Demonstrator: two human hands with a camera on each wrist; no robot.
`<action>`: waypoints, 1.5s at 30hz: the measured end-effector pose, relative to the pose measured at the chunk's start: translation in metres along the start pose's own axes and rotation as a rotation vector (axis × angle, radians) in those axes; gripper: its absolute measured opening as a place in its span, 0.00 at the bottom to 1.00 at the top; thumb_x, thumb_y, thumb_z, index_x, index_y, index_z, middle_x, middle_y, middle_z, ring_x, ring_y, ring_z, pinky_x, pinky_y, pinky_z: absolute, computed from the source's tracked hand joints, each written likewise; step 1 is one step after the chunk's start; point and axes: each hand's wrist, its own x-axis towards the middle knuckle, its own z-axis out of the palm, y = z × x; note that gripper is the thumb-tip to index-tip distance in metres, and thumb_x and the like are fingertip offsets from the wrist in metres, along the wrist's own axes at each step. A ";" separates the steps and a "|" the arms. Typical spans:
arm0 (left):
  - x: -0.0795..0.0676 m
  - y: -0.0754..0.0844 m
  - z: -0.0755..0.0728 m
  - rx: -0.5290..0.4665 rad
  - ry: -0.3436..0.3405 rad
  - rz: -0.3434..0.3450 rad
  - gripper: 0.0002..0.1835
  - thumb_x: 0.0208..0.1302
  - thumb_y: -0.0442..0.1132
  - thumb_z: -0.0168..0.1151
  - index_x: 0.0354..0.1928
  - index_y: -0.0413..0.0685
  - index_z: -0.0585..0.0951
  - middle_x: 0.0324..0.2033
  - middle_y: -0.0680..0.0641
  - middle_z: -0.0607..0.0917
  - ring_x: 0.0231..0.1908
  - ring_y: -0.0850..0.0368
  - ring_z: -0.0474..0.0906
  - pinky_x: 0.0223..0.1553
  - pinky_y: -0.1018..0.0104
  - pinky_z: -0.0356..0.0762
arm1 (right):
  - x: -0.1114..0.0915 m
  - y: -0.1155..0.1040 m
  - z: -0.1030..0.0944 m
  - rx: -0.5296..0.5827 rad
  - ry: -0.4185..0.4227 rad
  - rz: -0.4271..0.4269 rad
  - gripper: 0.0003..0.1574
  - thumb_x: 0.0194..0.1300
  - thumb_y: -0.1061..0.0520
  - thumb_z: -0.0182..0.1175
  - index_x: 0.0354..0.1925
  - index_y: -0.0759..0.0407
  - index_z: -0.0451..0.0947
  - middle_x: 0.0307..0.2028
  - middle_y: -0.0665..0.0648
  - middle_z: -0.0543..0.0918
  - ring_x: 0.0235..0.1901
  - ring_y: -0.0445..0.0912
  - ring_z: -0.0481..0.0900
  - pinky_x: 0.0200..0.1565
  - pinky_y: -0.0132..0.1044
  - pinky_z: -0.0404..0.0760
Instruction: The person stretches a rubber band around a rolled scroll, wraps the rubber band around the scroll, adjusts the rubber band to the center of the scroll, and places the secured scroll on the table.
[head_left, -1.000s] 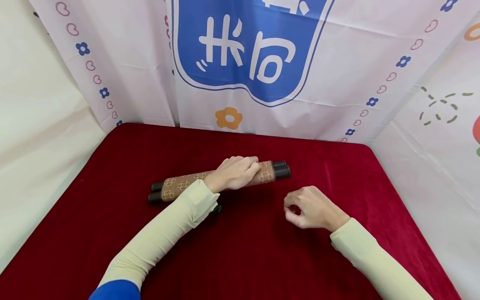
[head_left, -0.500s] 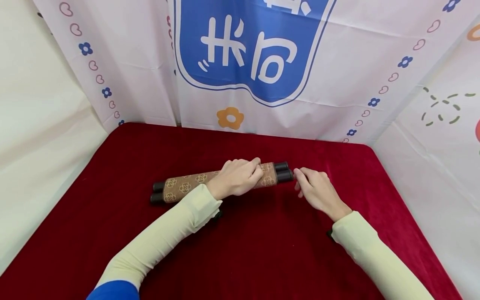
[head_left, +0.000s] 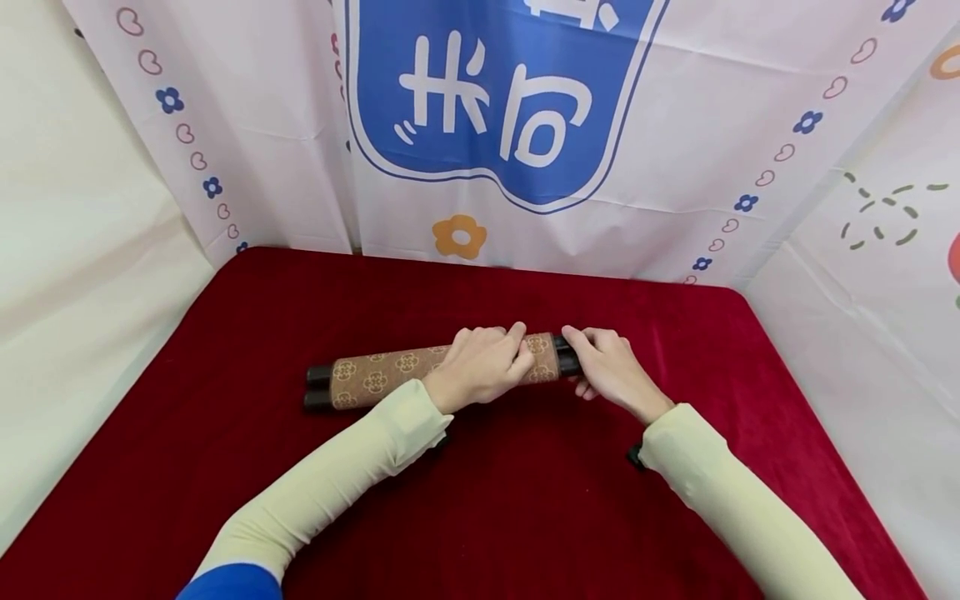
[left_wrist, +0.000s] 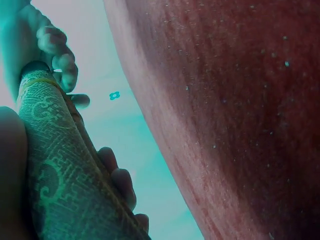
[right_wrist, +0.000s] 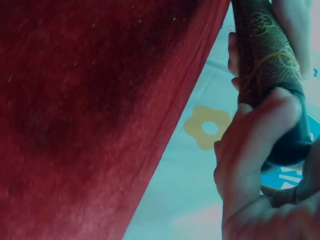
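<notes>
A rolled scroll [head_left: 375, 379] in brown brocade with gold flower patterns lies crosswise in front of me, its two rolls side by side with black rod ends [head_left: 318, 402]. My left hand [head_left: 483, 362] grips it right of the middle, palm over the top; in the left wrist view, fingertips [left_wrist: 123, 186] curl round the far side of the brocade [left_wrist: 55, 170]. At the right end my right hand [head_left: 611, 371] holds the black rod ends, and in the right wrist view its thumb [right_wrist: 280, 107] presses on them. Whether the scroll's underside touches the cloth, I cannot tell.
Dark red velvet cloth [head_left: 465, 517] covers the table. Behind stands a white printed backdrop [head_left: 300, 192] with a blue emblem [head_left: 495, 150]. White fabric walls rise at the left [head_left: 82, 275] and right [head_left: 862, 308].
My right hand came up and left from the bare cloth to the scroll's right end and took hold there. The left hand kept its grip, shifting slightly right and toward me with the scroll.
</notes>
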 end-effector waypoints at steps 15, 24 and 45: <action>-0.001 0.003 -0.005 -0.066 -0.104 -0.044 0.25 0.74 0.53 0.37 0.55 0.47 0.78 0.39 0.46 0.84 0.38 0.49 0.84 0.35 0.50 0.83 | 0.005 0.002 0.006 -0.044 0.041 -0.002 0.36 0.81 0.33 0.46 0.45 0.62 0.82 0.23 0.58 0.82 0.20 0.47 0.79 0.28 0.38 0.80; 0.009 0.018 -0.006 0.010 -0.115 0.054 0.50 0.56 0.80 0.61 0.69 0.51 0.73 0.55 0.52 0.79 0.48 0.57 0.79 0.34 0.59 0.83 | 0.004 0.001 0.006 -0.059 0.049 -0.013 0.36 0.81 0.33 0.46 0.45 0.62 0.81 0.20 0.55 0.81 0.20 0.47 0.79 0.26 0.38 0.79; 0.006 0.010 -0.004 0.047 -0.077 0.050 0.44 0.57 0.71 0.70 0.66 0.49 0.76 0.53 0.50 0.85 0.47 0.53 0.83 0.35 0.55 0.85 | 0.006 0.001 0.006 -0.044 0.044 0.000 0.35 0.81 0.33 0.47 0.44 0.62 0.80 0.21 0.55 0.81 0.20 0.46 0.78 0.26 0.37 0.78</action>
